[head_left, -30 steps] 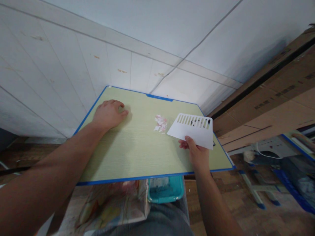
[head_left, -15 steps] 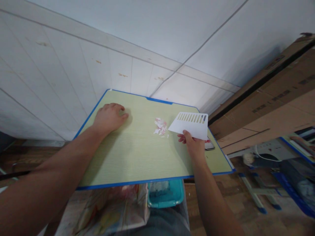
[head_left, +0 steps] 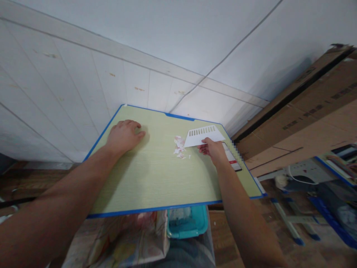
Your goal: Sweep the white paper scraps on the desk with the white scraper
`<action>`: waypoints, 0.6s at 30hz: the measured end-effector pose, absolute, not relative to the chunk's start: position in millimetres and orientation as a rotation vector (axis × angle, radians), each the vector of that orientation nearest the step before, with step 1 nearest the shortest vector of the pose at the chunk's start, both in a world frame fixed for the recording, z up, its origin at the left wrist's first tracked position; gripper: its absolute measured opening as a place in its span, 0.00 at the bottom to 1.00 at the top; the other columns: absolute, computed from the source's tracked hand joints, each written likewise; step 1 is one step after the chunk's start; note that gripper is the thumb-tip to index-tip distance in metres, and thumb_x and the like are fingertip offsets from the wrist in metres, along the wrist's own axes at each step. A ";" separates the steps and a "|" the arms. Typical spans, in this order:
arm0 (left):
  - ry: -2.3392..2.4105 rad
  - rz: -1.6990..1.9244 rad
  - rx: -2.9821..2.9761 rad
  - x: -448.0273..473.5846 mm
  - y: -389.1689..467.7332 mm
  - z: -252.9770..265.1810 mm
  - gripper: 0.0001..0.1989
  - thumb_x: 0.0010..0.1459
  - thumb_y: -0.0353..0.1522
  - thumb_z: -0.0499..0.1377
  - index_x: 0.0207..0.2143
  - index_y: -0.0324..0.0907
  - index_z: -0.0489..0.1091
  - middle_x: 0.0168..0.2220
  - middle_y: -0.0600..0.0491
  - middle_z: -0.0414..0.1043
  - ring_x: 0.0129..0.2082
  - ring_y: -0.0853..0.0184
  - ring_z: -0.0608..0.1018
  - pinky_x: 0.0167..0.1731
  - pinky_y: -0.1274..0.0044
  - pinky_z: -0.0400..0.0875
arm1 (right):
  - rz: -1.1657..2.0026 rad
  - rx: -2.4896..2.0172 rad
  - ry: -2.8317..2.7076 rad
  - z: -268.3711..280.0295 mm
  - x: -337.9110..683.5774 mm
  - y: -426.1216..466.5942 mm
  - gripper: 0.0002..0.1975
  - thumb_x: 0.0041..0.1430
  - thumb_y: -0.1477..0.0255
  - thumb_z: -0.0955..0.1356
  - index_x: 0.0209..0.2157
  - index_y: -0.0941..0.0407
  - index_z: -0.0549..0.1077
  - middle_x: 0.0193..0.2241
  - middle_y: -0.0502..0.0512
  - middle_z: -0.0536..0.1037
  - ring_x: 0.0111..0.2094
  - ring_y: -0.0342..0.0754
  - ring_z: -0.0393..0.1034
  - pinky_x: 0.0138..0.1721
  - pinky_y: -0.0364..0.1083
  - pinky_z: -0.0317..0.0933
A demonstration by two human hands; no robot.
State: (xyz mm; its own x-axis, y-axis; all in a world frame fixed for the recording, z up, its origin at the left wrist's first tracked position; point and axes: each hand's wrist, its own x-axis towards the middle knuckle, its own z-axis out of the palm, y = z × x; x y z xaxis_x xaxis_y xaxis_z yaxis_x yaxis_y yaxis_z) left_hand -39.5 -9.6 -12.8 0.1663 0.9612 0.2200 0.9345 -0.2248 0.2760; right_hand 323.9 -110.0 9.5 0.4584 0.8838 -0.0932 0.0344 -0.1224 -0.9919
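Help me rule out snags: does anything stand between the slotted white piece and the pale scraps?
Nothing visible does. The slotted white piece, in the right hand, has its left corner at the scraps' edge; whether they touch, I cannot tell.

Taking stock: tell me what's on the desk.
On the desk lie scraps and a flat item. The right hand hides part of it; what the solid part of the scraper covers is hidden.

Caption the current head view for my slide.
Right hand holds a slotted white scraper beside pinkish-white paper scraps on a blue-edged desktop; left hand curled at left.
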 end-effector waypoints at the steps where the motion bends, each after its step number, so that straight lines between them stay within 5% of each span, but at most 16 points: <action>1: 1.910 0.530 2.336 -39.2 -9.9 -12.4 0.32 0.72 0.48 0.55 0.66 0.44 0.86 0.72 0.38 0.84 0.74 0.41 0.81 0.75 0.56 0.73 | 0.931 -1.508 -0.858 9.1 321.0 -111.1 0.04 0.47 0.69 0.75 0.27 0.53 0.79 0.20 0.60 0.86 0.16 0.49 0.73 0.18 0.43 0.62; 18: 1.903 0.520 2.358 -39.4 -9.6 -13.1 0.33 0.73 0.48 0.54 0.67 0.42 0.85 0.73 0.37 0.83 0.75 0.41 0.80 0.76 0.55 0.73 | 0.812 -1.402 -1.101 -3.0 254.9 -176.8 0.15 0.57 0.55 0.78 0.28 0.52 0.84 0.26 0.60 0.90 0.22 0.52 0.79 0.26 0.49 0.74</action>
